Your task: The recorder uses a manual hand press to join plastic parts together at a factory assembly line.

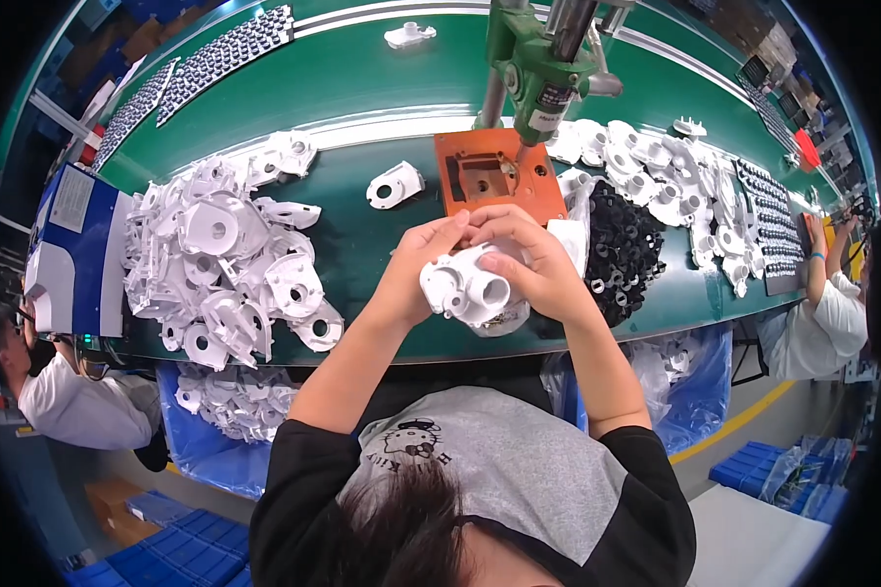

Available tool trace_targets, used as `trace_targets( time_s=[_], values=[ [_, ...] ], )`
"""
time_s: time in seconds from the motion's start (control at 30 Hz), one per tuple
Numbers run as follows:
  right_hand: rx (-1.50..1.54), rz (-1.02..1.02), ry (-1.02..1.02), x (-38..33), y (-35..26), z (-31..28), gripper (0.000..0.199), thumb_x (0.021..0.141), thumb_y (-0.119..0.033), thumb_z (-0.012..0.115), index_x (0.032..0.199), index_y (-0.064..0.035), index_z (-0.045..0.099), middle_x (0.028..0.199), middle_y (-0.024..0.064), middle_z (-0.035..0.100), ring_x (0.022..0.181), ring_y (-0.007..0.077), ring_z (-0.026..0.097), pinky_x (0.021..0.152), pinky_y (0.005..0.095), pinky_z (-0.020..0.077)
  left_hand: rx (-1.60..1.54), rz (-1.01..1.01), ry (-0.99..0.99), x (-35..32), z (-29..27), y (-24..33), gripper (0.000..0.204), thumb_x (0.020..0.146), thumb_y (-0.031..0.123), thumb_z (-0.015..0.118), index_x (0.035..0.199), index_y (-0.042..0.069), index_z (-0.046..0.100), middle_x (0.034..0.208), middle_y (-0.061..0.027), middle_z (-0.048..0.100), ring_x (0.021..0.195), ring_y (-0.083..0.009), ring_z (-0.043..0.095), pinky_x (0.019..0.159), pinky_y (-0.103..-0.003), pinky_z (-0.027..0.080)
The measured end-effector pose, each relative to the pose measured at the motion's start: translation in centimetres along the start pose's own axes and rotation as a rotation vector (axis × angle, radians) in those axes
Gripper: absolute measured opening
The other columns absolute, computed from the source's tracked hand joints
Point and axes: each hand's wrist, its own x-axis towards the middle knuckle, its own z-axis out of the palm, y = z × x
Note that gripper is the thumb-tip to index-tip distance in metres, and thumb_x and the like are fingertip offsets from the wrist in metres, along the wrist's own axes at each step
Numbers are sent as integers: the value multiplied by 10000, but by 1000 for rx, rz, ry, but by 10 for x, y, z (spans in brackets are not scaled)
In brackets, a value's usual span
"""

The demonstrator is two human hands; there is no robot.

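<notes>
A long green counter (362, 98) curves beyond the hands, and the work looks mid-batch: a big heap of white moulded plastic housings (225, 264) lies well to the left of the hands, a second spread of similar white parts (656, 176) to their right, so many pieces seem left to handle. Below the counter edge, blue plastic bags (206, 440) hold more white parts. Far left sits a blue-and-white box-shaped machine (73, 249) bearing a pale rectangular label. Just beyond the hands an orange block fixture (494, 176) rests under a green press head (538, 73); a pile of small black rings (626, 249) lies just right. Left hand (416, 269) and right hand (529, 259) are together, both clamped on one white plastic housing with a round spout (465, 284).
</notes>
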Motion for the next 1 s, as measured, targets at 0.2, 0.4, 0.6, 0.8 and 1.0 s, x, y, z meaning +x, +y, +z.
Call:
trace_targets(
  time_s=[0.2, 0.4, 0.6, 0.8, 1.0],
  values=[
    [-237, 18, 97, -4, 4, 4, 266, 852, -110, 578, 1110, -64, 618, 952, 86, 531, 879, 181, 535, 801, 283, 425, -298, -69, 130, -4, 2, -8, 255, 930, 220, 490, 1009, -6, 577, 922, -71, 628, 768, -147, 617, 662, -268, 504],
    [495, 215, 554, -7, 34, 1, 234, 939, -103, 474, 1109, 32, 560, 1024, 75, 616, 909, 117, 590, 798, 244, 476, -128, 238, 132, -6, -3, -32, 287, 937, 152, 448, 1155, -34, 466, 1124, -110, 551, 998, -172, 546, 924, -329, 409],
    [481, 166, 617, -9, 36, 7, 244, 950, -125, 462, 1113, 37, 544, 1026, 91, 614, 918, 127, 593, 808, 249, 482, 119, 368, 68, -15, 18, -51, 255, 952, 113, 444, 1142, -56, 434, 1133, -141, 544, 1045, -204, 563, 935, -352, 441],
    [648, 186, 609, -13, 26, 6, 237, 953, -131, 450, 1097, 31, 546, 1039, 102, 607, 929, 144, 599, 821, 267, 492, 134, 405, 35, -7, 12, -50, 203, 935, 110, 498, 1083, -25, 465, 1017, -88, 582, 926, -109, 560, 845, -248, 441],
    [683, 144, 621, -12, 9, 5, 236, 951, -133, 449, 1071, 39, 559, 1072, 116, 596, 970, 165, 591, 847, 293, 491, 98, 420, -39, -9, 3, -55, 219, 928, 123, 518, 1081, -23, 460, 1017, -88, 580, 934, -107, 551, 847, -239, 425]
  ],
)
